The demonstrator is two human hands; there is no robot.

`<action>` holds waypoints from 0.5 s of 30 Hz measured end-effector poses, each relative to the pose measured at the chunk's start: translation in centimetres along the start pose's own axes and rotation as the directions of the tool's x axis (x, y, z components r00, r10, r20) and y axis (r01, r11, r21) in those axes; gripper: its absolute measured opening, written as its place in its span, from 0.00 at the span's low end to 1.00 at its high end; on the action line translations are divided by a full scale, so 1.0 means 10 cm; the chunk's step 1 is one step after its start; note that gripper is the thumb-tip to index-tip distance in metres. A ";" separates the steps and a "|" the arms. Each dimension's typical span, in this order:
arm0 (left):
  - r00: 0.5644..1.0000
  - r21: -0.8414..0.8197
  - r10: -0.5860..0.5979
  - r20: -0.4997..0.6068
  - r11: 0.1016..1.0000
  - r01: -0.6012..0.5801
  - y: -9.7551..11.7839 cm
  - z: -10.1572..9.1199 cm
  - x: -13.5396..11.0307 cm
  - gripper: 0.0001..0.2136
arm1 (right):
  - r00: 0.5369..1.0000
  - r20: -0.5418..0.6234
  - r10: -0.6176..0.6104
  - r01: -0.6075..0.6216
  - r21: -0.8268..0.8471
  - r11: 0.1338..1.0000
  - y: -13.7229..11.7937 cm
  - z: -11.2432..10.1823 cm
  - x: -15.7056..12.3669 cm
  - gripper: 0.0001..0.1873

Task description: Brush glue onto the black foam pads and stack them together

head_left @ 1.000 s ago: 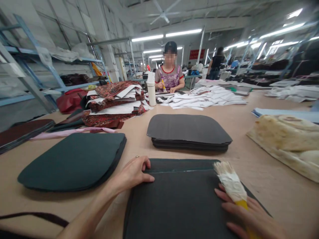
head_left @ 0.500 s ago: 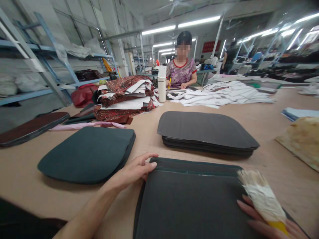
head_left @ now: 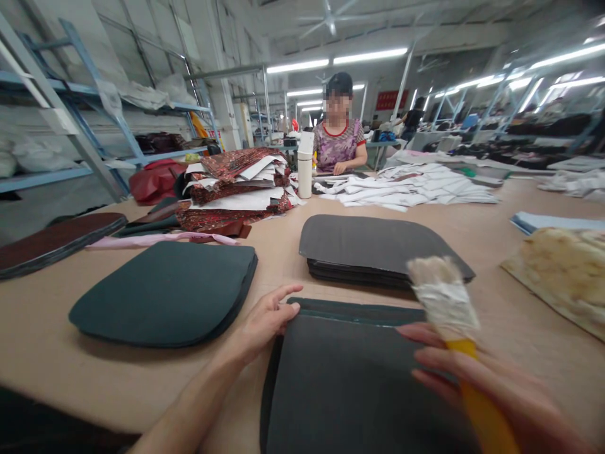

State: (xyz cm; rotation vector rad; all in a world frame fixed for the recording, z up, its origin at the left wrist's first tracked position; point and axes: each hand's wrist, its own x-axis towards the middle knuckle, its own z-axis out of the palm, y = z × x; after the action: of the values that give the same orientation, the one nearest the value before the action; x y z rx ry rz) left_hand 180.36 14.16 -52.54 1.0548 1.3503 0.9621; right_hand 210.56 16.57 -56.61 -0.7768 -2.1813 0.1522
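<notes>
A dark grey fabric panel (head_left: pixel 350 384) lies on the table right in front of me. My left hand (head_left: pixel 267 318) rests at its far left corner, fingers spread and touching the edge. My right hand (head_left: pixel 496 394) is raised over the panel's right side and holds a yellow-handled brush (head_left: pixel 447 302), its pale bristles pointing away from me. The fingers of that hand lie stretched along the handle.
A stack of dark panels (head_left: pixel 378 246) lies just beyond. A dark green rounded stack (head_left: pixel 165 290) sits left. Patterned red fabric pile (head_left: pixel 231 186), a white bottle (head_left: pixel 305 165) and white pieces (head_left: pixel 416 186) lie farther back, where a seated person (head_left: pixel 338 142) works. Tan material (head_left: pixel 562 271) lies right.
My right hand has lifted the brush up and leftward over the panel. My left hand stays at the panel's corner. The view has shifted slightly.
</notes>
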 end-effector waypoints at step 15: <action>0.977 -0.414 -0.055 0.205 0.900 0.137 -0.08 -0.05 0.06 0.30 | 0.948 0.317 0.015 -0.137 0.367 0.920 -0.48 0.68 0.81 0.09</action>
State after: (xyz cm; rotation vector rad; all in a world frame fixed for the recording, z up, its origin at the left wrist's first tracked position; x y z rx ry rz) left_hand 179.80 14.55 -53.45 0.7154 0.9658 0.9990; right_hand 199.37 18.29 -54.24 -0.6423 -2.3036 0.7681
